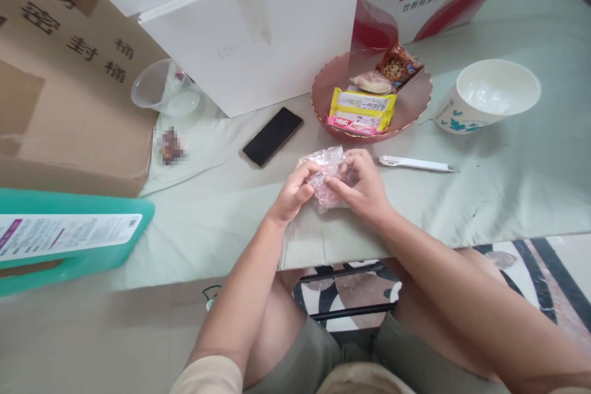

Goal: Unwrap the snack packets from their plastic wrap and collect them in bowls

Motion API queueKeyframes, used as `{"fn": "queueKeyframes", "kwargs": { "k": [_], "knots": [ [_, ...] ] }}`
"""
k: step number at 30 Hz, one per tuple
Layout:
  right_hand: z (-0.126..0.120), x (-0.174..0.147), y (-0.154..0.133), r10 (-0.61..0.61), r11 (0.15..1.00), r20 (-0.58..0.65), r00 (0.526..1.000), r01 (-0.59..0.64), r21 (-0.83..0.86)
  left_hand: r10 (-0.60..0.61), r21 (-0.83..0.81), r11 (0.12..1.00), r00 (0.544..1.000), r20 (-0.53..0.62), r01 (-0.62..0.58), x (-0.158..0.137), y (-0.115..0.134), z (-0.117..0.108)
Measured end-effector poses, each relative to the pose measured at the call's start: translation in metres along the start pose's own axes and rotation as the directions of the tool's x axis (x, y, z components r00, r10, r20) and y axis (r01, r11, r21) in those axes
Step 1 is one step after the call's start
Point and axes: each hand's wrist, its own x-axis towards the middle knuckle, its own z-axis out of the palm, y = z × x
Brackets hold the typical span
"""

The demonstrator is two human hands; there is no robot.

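Observation:
Between my two hands is a crinkled clear plastic packet (329, 191) with a pinkish tint; I cannot make out what is inside. My left hand (295, 189) pinches its left side with thumb and fingers. On the right side, my right hand (364, 184) grips it, thumb laid across the front and fingers curled behind. The packet is held just above the cloth-covered table, near its front edge. Just beyond it stands a pink ribbed bowl (318, 95) holding a yellow snack pack (362, 108), a pink wrapper and a cookie packet (397, 68).
A black phone (273, 136) lies left of the bowl, a white pen (418, 164) right of my hands. Farther right stands a paper tub (462, 104). White boxes (277, 31), a clear plastic cup (161, 89), a cardboard box (69, 117) and a green jug (133, 240) border the space.

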Motion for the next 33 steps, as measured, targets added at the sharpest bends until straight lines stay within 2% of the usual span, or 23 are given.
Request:
{"fn": "queueKeyframes", "kwargs": {
  "k": [4, 6, 8, 10, 13, 16, 19, 20, 22, 24, 25, 28, 33],
  "knots": [
    [-0.005, 0.002, -0.006, 0.088, 0.996, -0.011, 0.996, -0.088, 0.020, -0.008, 0.051, 0.999, 0.999, -0.032, 0.009, 0.000, 0.002, 0.003],
    [-0.019, 0.002, -0.007, 0.079, 0.997, -0.031, 0.996, -0.079, -0.007, -0.045, -0.015, 0.999, 0.994, -0.099, 0.044, -0.002, 0.002, 0.005],
    [-0.040, 0.000, -0.003, 0.038, 0.989, -0.064, 0.997, -0.047, -0.137, -0.099, -0.146, 0.986, 0.983, -0.158, 0.075, -0.003, 0.001, 0.007],
    [-0.066, -0.003, 0.006, -0.004, 0.937, -0.090, 0.996, -0.028, -0.347, -0.164, -0.272, 0.956, 0.968, -0.190, 0.109, -0.003, 0.001, 0.009],
    [-0.099, -0.010, 0.026, -0.030, 0.793, -0.044, 0.999, -0.003, -0.609, -0.210, -0.345, 0.931, 0.949, -0.236, 0.120, -0.001, 0.004, 0.013],
    [-0.117, -0.016, 0.038, 0.057, 0.682, 0.014, 0.998, -0.029, -0.731, -0.207, -0.355, 0.930, 0.936, -0.284, 0.098, 0.004, 0.007, 0.018],
    [-0.119, -0.021, 0.032, 0.123, 0.652, 0.012, 0.992, -0.072, -0.755, -0.229, -0.365, 0.925, 0.922, -0.313, 0.106, 0.007, 0.010, 0.023],
    [-0.118, -0.022, 0.026, 0.113, 0.681, 0.016, 0.993, -0.066, -0.730, -0.243, -0.374, 0.920, 0.916, -0.318, 0.115, 0.008, 0.011, 0.023],
    [-0.114, -0.025, 0.010, 0.083, 0.800, 0.035, 0.996, -0.046, -0.598, -0.272, -0.401, 0.907, 0.908, -0.319, 0.130, 0.008, 0.012, 0.023],
    [-0.109, -0.028, -0.007, 0.091, 0.932, 0.026, 0.995, -0.076, -0.354, -0.291, -0.434, 0.890, 0.904, -0.313, 0.137, 0.008, 0.013, 0.022],
    [-0.106, -0.028, -0.014, 0.123, 0.970, 0.006, 0.992, -0.119, -0.213, -0.298, -0.446, 0.884, 0.905, -0.305, 0.140, 0.008, 0.013, 0.021],
    [-0.092, -0.026, -0.028, 0.247, 0.962, -0.054, 0.967, -0.238, 0.136, -0.292, -0.447, 0.883, 0.911, -0.290, 0.141, 0.008, 0.012, 0.020],
    [-0.063, -0.020, -0.029, 0.305, 0.885, -0.108, 0.946, -0.240, 0.399, -0.253, -0.403, 0.906, 0.929, -0.272, 0.129, 0.009, 0.011, 0.023]
  ]
}}
